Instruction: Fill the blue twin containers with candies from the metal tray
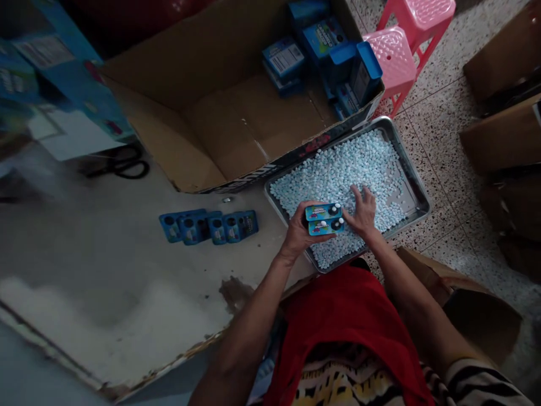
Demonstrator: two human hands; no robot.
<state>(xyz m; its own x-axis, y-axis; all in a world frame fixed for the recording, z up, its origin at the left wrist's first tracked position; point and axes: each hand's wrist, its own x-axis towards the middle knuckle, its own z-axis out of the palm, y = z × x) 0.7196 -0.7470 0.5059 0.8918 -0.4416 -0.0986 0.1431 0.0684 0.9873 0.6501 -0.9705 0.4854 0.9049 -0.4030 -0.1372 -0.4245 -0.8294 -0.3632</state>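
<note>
My left hand (299, 230) is wrapped round two small blue packs (316, 212) held side by side over the left part of a metal tray. Dark round spots mark the packs' right ends, and a few white pellets lie on top of them. Just right of the packs is my right hand (362, 213), its fingers spread above the pellets; whether its thumb touches the packs I cannot tell. Small white and pale blue pellets (350, 160) cover most of the metal tray (408, 152). Left of the tray, several similar blue packs (236, 225) stand in a row on the table.
Behind the tray stands an open cardboard box (203, 129) with several blue cartons (285, 59) inside. Black scissors (127, 163) lie on the worn table (127, 254). Pink stools (391, 56) and brown cartons (502, 135) are on the floor to the right.
</note>
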